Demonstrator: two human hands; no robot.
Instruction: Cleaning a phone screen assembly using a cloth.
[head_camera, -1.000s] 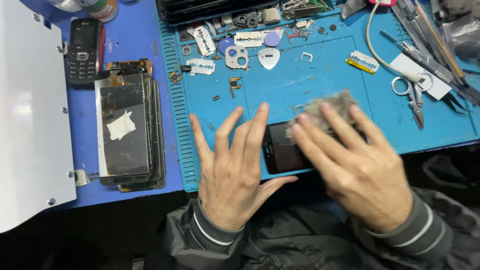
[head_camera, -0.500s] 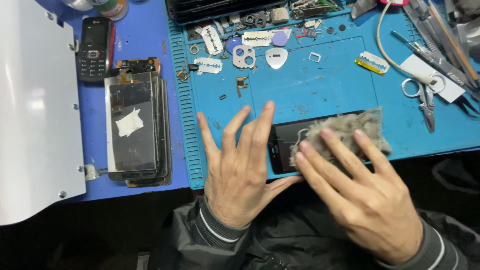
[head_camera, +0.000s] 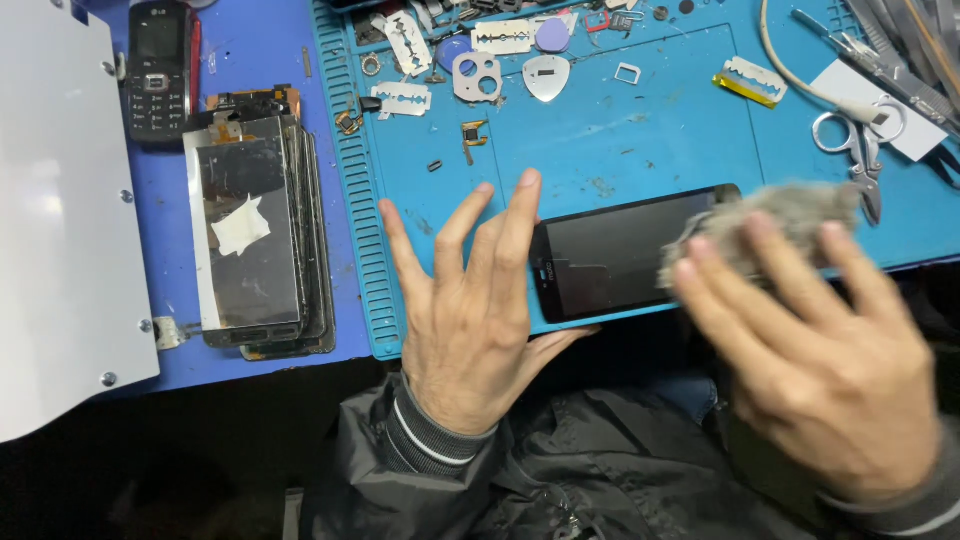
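Observation:
A black smartphone (head_camera: 615, 255) lies face up at the front edge of a blue work mat (head_camera: 640, 140). My left hand (head_camera: 470, 310) rests flat beside its left end, fingers spread, thumb along the phone's near edge. My right hand (head_camera: 820, 350) presses a grey fluffy cloth (head_camera: 775, 220) onto the right part of the screen; the hand is blurred by motion. The phone's right end is hidden under the cloth.
A stack of phone screens (head_camera: 255, 235) and an old black keypad phone (head_camera: 158, 65) lie on the blue table at left, next to a white metal panel (head_camera: 60, 220). Razor blades, a pick, small parts, scissors (head_camera: 855, 140) and tweezers litter the mat's far side.
My right hand has slid the cloth rightward along the phone, uncovering most of the dark screen. My left hand has stayed put at the phone's left end.

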